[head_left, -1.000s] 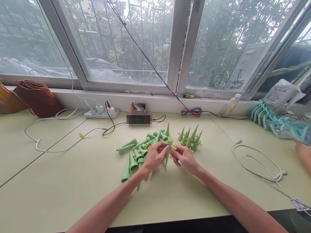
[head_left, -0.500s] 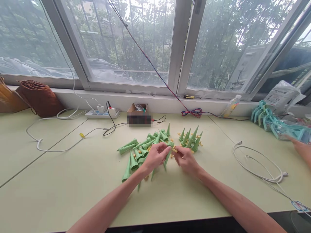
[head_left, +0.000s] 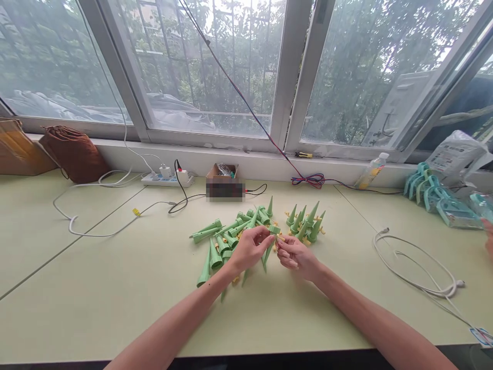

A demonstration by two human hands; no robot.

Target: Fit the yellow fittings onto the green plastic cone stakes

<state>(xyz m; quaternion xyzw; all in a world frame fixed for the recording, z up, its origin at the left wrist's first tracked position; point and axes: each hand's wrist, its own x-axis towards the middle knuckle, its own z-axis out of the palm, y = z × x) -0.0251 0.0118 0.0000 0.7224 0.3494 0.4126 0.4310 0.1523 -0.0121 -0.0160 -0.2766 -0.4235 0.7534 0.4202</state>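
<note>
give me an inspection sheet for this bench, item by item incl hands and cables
Surface: pale yellow-green tabletop, seam at left.
Job's things: pile of loose green plastic spikes with yellow fittings among them; right of it, a cluster of upright spikes with yellow fittings.
Clutter: brown drawstring bag, small cardboard box, bottle, turquoise plastic items.
Hands: left hand grips a green spike; right hand pinches a yellow fitting close by, contact unclear.
Cables: white power strip, loosely coiled white cable, bundled red-and-blue cable.
Surroundings: windows, trees outside; another person's hand at right edge.
</note>
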